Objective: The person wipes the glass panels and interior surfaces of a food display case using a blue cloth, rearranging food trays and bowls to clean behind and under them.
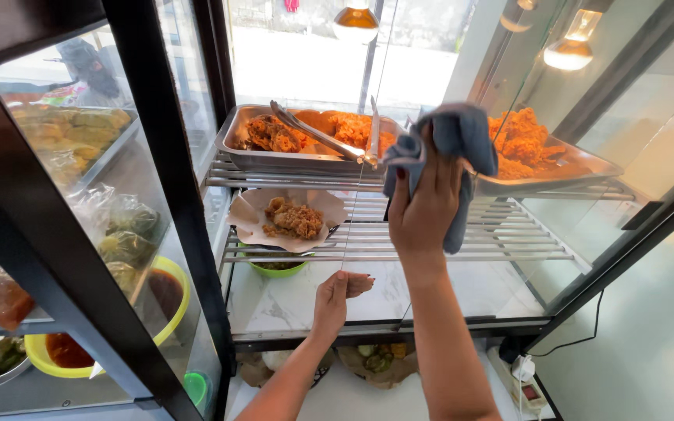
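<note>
My right hand (424, 209) is raised inside a glass food display case, gripping a grey-blue cloth (452, 139) pressed against the glass pane. My left hand (337, 295) rests lower, fingers curled, on the edge of the glass near the marble-patterned bottom shelf (274, 300). Behind the cloth stand two metal trays of orange fried chicken, one at centre (306, 148) and one at right (555, 168). Metal tongs (321, 134) lie across the centre tray.
A paper-lined plate of fried pieces (290, 220) sits on the wire rack (462, 238) above a green bowl (276, 269). On the left stand shelves with bagged food (118, 226) and a yellow bowl of red sauce (64, 351). Lamps (571, 48) hang above.
</note>
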